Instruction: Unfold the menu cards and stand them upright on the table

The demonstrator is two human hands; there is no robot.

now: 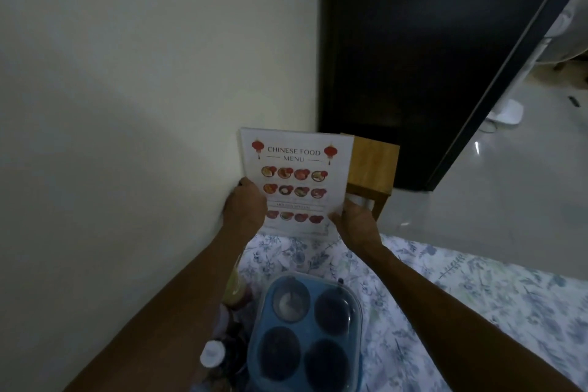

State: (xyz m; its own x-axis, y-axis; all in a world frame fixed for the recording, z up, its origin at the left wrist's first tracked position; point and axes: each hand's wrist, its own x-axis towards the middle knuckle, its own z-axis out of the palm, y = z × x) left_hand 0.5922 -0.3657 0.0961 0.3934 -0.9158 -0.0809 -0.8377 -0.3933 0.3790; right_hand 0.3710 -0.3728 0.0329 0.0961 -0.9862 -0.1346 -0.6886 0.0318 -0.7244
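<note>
A white menu card [296, 181] headed "Chinese Food Menu", with red lanterns and rows of dish photos, stands upright at the far end of the table with its printed face toward me. My left hand [246, 208] grips its left edge about halfway up. My right hand [354, 223] holds its lower right corner. The card's bottom edge meets the flowered tablecloth [445, 296]. I cannot tell whether a second panel is folded behind it.
A blue four-compartment container [310, 331] with a clear lid sits near me on the table. Bottles, one with a white cap [212, 353], stand along the cream wall [127, 105] at left. A wooden stool [372, 169] stands behind the card, a black cabinet [413, 57] beyond.
</note>
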